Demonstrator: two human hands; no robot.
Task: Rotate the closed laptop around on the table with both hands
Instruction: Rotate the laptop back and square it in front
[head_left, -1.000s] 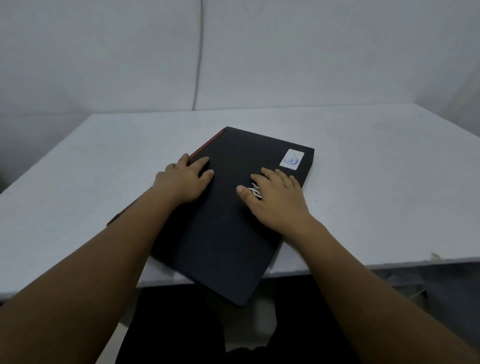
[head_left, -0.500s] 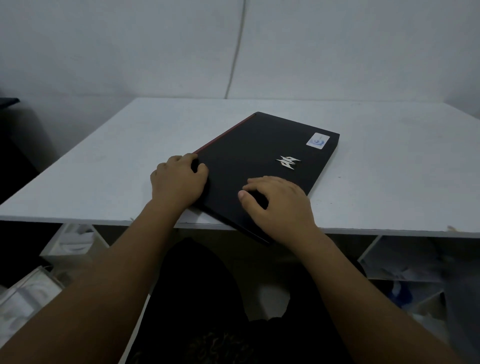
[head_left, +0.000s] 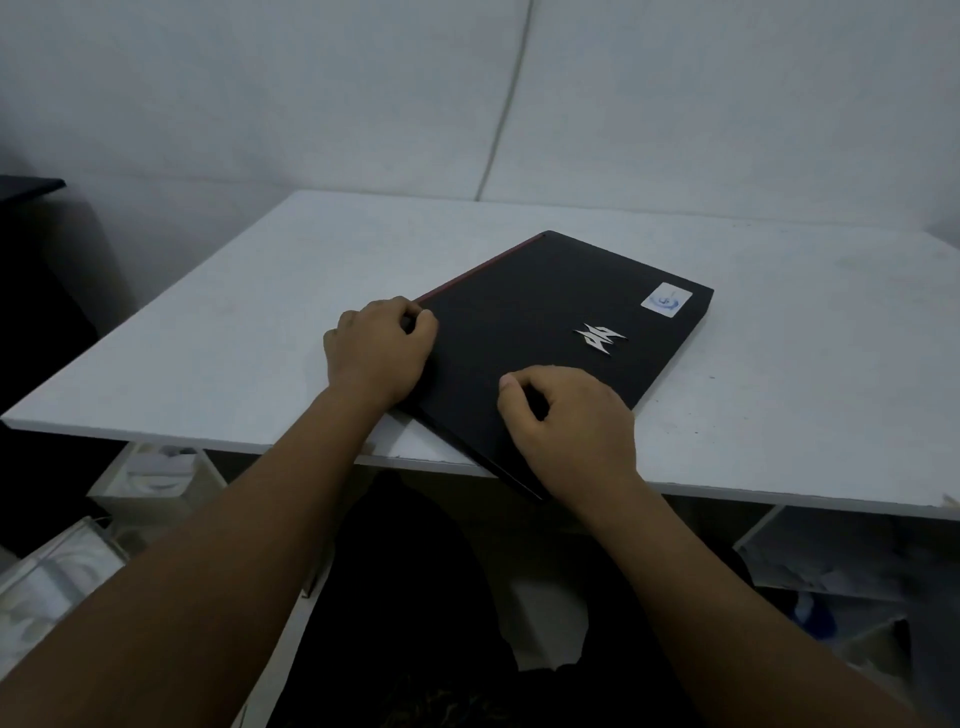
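Observation:
A closed black laptop (head_left: 545, 322) lies slantwise on the white table (head_left: 260, 322), with a silver logo and a pale sticker near its far right corner. Its near corner juts a little past the table's front edge. My left hand (head_left: 376, 348) curls over the laptop's left edge, where a red trim line runs. My right hand (head_left: 569, 421) rests on the lid close to the near corner, fingers bent and pressing down.
White walls stand behind the table. Under the table sit white shelves and boxes (head_left: 150, 483) at the left and right. A dark piece of furniture (head_left: 31, 249) stands at the far left. My dark-clothed lap fills the space below the front edge.
The laptop has slid away from me onto the table, so less of it overhangs the front edge. My right hand has moved back off the logo toward the near corner, and my fingers have curled.

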